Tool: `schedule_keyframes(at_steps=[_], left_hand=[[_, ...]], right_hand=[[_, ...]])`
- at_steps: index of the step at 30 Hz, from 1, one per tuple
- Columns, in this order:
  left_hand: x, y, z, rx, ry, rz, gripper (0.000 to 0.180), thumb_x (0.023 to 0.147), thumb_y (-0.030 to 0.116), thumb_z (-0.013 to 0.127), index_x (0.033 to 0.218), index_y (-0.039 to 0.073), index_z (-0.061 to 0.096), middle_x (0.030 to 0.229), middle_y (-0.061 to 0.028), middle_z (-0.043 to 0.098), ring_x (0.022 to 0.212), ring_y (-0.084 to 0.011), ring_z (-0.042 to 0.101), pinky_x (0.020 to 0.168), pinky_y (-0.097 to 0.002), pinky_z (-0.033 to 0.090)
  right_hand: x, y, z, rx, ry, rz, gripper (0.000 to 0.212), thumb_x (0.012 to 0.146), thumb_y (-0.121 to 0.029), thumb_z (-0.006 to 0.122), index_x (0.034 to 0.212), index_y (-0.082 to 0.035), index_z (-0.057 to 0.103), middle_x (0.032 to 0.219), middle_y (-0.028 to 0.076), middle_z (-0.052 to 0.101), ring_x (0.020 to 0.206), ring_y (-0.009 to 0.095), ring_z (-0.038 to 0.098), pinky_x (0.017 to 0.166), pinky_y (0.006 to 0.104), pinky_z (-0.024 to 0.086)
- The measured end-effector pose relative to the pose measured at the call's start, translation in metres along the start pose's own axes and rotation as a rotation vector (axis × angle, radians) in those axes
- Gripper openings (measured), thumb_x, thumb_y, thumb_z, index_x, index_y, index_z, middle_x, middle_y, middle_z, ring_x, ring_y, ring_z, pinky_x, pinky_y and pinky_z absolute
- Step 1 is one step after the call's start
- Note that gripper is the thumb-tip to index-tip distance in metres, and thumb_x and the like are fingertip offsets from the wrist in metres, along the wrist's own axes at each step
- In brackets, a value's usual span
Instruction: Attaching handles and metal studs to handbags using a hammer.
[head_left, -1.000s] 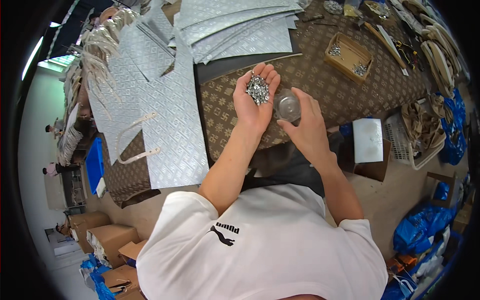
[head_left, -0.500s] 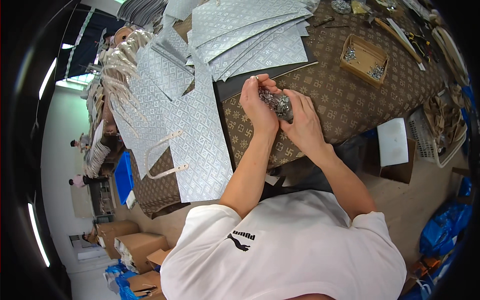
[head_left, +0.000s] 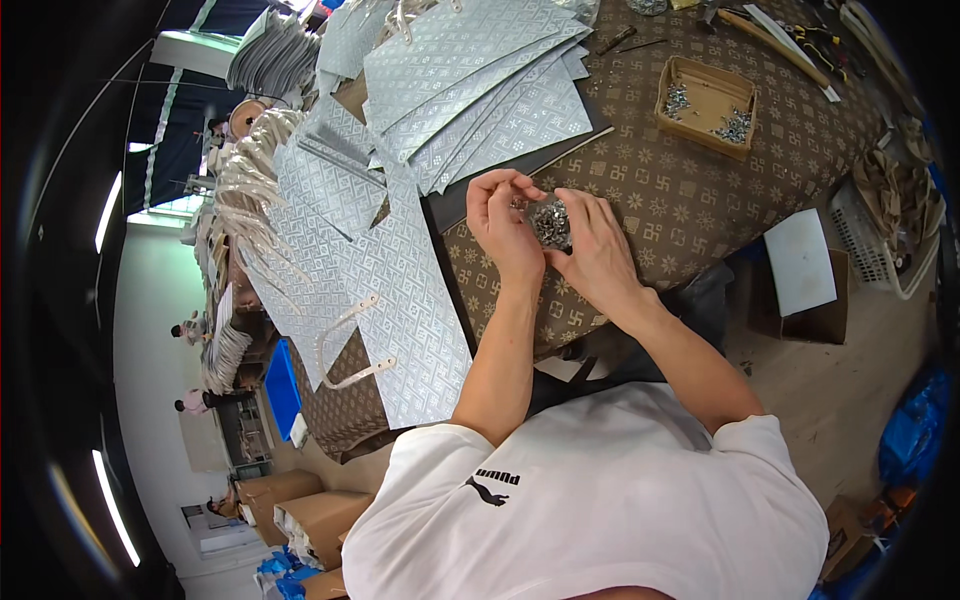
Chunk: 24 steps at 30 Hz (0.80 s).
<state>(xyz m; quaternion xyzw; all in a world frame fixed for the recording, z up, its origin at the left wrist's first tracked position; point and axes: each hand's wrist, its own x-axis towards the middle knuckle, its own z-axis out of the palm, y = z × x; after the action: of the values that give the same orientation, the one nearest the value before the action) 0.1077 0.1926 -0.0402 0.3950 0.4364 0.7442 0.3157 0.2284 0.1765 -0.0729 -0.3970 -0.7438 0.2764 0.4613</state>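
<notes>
Between my two hands, over the table's near side, is a clear plastic bag (head_left: 551,225) full of small silvery metal pieces, perhaps rivets or studs. My right hand (head_left: 598,240) wraps round its right side. My left hand (head_left: 506,228) holds the bag from the left, its fingers curled at the upper end; their tips are partly hidden. Beyond my right hand stands a shallow cardboard tray (head_left: 703,98) with two small heaps of similar metal pieces. Left of my hands, a patterned silver sheet (head_left: 415,310) lies with a pale strap (head_left: 345,383) on it.
Fanned silver sheets (head_left: 480,80) cover the table's far left. Pliers (head_left: 832,50) and a wooden-handled tool (head_left: 775,42) lie at the far right. An open cardboard box (head_left: 825,315) and a white plastic basket (head_left: 862,240) stand off the right edge. Pale straps (head_left: 250,180) hang at left.
My hands and the bag have shifted slightly left and down in the picture. My left fingers are more curled over the bag's upper end. The whole view has turned a little.
</notes>
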Motion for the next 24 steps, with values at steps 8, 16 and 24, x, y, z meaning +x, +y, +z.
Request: schedule_keyframes(at_steps=[8, 16, 24], left_hand=[[-0.007, -0.004, -0.013, 0.339, -0.125, 0.012, 0.017, 0.101, 0.005, 0.048, 0.103, -0.003, 0.062, 0.097, -0.0120, 0.068, 0.088, -0.0173, 0.066, 0.083, -0.0298, 0.054], [-0.020, -0.005, -0.015, 0.265, -0.228, 0.042, 0.046, 0.110, 0.032, 0.038, 0.125, -0.005, 0.060, 0.118, -0.0194, 0.069, 0.108, -0.0251, 0.068, 0.099, -0.0369, 0.050], [-0.037, 0.008, -0.001, 0.447, -0.250, 0.046, 0.056, 0.111, 0.036, 0.033, 0.152, -0.002, 0.034, 0.141, -0.0204, 0.056, 0.137, -0.0296, 0.048, 0.116, -0.0406, 0.033]], right_hand=[[0.002, 0.000, 0.000, 0.010, 0.015, -0.002, 0.075, 0.068, 0.000, 0.081, 0.134, 0.005, 0.045, 0.128, 0.022, 0.054, 0.119, 0.039, 0.053, 0.102, 0.0442, 0.045], [-0.001, 0.001, -0.002, -0.017, 0.027, -0.011, 0.074, 0.067, 0.000, 0.080, 0.132, 0.006, 0.045, 0.127, 0.023, 0.055, 0.118, 0.040, 0.053, 0.102, 0.0442, 0.046], [-0.006, 0.002, -0.011, -0.079, 0.059, -0.057, 0.071, 0.069, -0.004, 0.080, 0.131, 0.006, 0.047, 0.125, 0.024, 0.056, 0.115, 0.041, 0.053, 0.100, 0.0456, 0.045]])
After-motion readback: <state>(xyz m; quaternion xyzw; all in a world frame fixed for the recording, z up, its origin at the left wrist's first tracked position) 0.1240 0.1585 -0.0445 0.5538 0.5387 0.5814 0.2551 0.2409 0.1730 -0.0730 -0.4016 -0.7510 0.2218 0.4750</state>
